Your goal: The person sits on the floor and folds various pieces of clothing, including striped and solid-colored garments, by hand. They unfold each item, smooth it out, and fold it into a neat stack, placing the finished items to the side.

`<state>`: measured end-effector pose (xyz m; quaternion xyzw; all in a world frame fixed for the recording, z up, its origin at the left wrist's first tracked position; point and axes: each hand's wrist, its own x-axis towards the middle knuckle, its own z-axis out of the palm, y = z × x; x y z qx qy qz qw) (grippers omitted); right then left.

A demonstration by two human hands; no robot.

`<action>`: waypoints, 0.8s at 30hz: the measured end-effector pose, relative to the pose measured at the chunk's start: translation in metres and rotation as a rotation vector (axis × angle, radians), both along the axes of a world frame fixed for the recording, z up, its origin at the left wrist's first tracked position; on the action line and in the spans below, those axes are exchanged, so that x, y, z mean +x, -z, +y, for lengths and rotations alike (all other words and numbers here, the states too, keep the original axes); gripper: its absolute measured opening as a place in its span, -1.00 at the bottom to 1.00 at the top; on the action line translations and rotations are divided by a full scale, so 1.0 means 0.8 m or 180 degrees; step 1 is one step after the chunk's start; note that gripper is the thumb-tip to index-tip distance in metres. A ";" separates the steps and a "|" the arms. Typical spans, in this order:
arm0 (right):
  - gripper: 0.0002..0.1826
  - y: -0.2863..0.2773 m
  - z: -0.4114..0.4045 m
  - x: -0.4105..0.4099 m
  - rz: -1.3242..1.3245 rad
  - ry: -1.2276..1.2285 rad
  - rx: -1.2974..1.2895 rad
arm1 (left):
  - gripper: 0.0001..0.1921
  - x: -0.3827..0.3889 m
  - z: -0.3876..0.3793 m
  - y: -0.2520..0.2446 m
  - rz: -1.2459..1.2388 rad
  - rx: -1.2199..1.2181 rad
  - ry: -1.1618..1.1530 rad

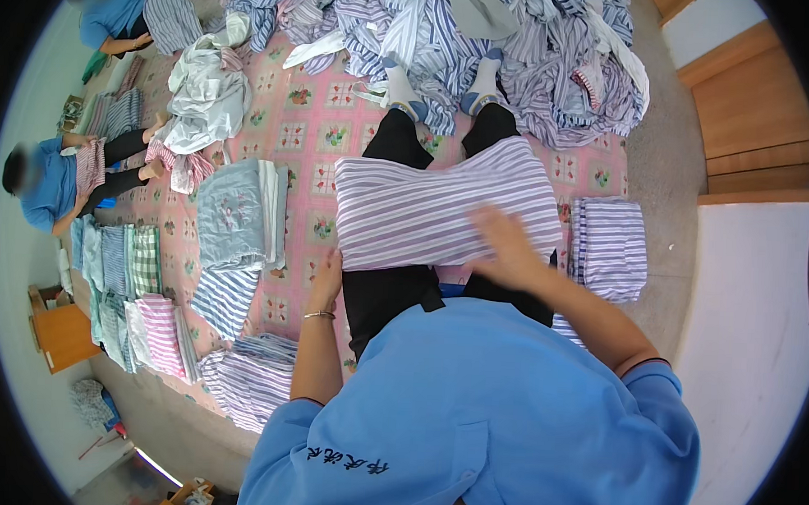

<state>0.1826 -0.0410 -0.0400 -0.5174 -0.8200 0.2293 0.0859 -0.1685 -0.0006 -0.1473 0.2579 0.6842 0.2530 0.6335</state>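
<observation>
A folded purple-and-white striped cloth point(440, 210) lies across my thighs, over black trousers. My left hand point(327, 276) is at the cloth's lower left corner, touching its edge. Whether those fingers pinch the fabric is hard to see. Blurred by motion, my right hand point(509, 250) is over the right part of the cloth with its fingers spread and nothing held. To the right sits a stack of folded striped cloths point(608, 248). On the left is a pile of folded grey-blue cloths point(230, 211), with a blue-striped folded cloth point(226, 302) beside it.
A large heap of loose striped fabric point(428, 30) spreads beyond my feet on the pink patterned floor covering point(308, 130). White crumpled cloth point(205, 98) lies left. More folded stacks point(160, 333) line the left side. Two people in blue shirts point(55, 180) sit there handling cloth.
</observation>
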 end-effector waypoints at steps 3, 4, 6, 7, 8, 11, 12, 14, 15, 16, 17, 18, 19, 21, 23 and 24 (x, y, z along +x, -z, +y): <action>-0.26 0.063 0.000 -0.041 -0.0395 -0.0324 0.0552 | -0.49 -0.005 -0.002 0.020 -0.1645 -0.0626 -0.1026; -0.30 0.080 0.006 -0.046 -0.0584 -0.0315 0.1082 | -0.51 -0.011 0.007 0.029 -0.1930 -0.0553 -0.1059; -0.34 0.097 0.012 -0.050 -0.0483 -0.0266 0.1073 | -0.56 -0.025 0.028 0.023 -0.1683 -0.0182 -0.1212; -0.38 0.095 0.016 -0.053 -0.0347 -0.0284 0.1042 | -0.59 -0.018 0.039 0.007 -0.1419 0.0185 -0.1440; -0.41 0.091 0.016 -0.052 -0.0235 -0.0262 0.1048 | -0.60 -0.012 0.054 -0.010 -0.0874 0.0652 -0.1583; -0.45 0.075 0.007 -0.034 0.0953 0.0161 0.0419 | -0.55 0.076 0.114 -0.142 -0.0258 0.2082 -0.1279; -0.52 0.047 0.003 -0.032 0.1453 0.0447 0.0420 | -0.54 0.117 0.123 -0.198 -0.0372 0.2488 -0.0698; -0.56 0.030 -0.020 -0.013 0.1635 0.0856 0.0097 | -0.51 0.193 0.141 -0.266 -0.0813 0.3292 0.0639; -0.59 0.026 -0.031 -0.004 0.1865 0.1206 -0.0233 | -0.49 0.214 0.153 -0.279 -0.1095 0.3690 0.1365; -0.67 0.025 -0.040 0.007 0.1798 0.1425 -0.0366 | -0.49 0.230 0.172 -0.280 -0.1140 0.3709 0.1391; -0.67 0.023 -0.051 0.018 0.1780 0.1475 -0.0329 | -0.47 0.248 0.190 -0.275 0.0177 0.4391 0.1313; -0.72 0.012 -0.062 0.029 0.1948 0.1663 -0.0451 | -0.45 0.268 0.201 -0.265 0.1513 0.4968 0.1179; -0.78 0.001 -0.069 0.035 0.2142 0.1773 -0.0579 | -0.45 0.272 0.207 -0.228 0.0840 0.4009 0.1387; -0.78 -0.012 -0.081 0.047 0.2017 0.1836 -0.0871 | -0.38 0.269 0.211 -0.113 0.0247 0.2274 0.2210; -0.79 -0.022 -0.083 0.052 0.1915 0.1877 -0.1160 | -0.43 0.240 0.175 0.005 -0.0465 0.1168 0.3196; -0.78 -0.041 -0.075 0.042 0.2313 0.1929 -0.0937 | -0.53 0.174 0.164 0.106 0.0008 0.2192 0.3868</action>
